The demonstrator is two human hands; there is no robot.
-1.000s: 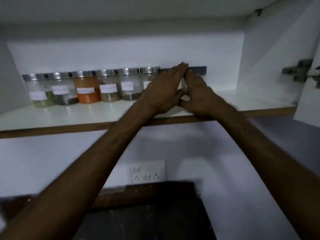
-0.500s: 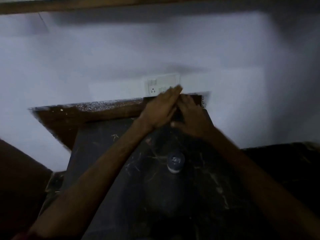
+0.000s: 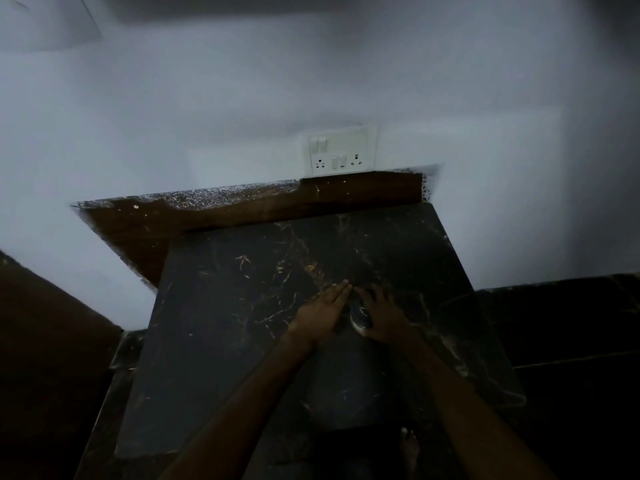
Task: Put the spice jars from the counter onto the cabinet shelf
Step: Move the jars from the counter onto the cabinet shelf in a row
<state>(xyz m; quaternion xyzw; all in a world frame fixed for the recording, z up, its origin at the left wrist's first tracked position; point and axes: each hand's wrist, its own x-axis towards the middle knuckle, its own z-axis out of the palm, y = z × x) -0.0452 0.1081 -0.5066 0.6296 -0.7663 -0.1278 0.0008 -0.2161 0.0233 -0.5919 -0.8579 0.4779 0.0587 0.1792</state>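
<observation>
A single spice jar with a metal lid stands on the dark marble counter, seen from above in dim light. My left hand lies against its left side with the fingers straight and together. On the right side, my right hand curls its fingers around the jar. The jar is clasped between the two hands, and only its lid shows. The cabinet shelf is out of view.
A white socket and switch panel is on the wall behind the counter, above a brown wooden strip. Lower dark surfaces lie to the left and right of the counter slab.
The view dropped from the cabinet shelf with its row of jars to the counter. Both hands came down from the shelf and closed around the jar on the counter.
</observation>
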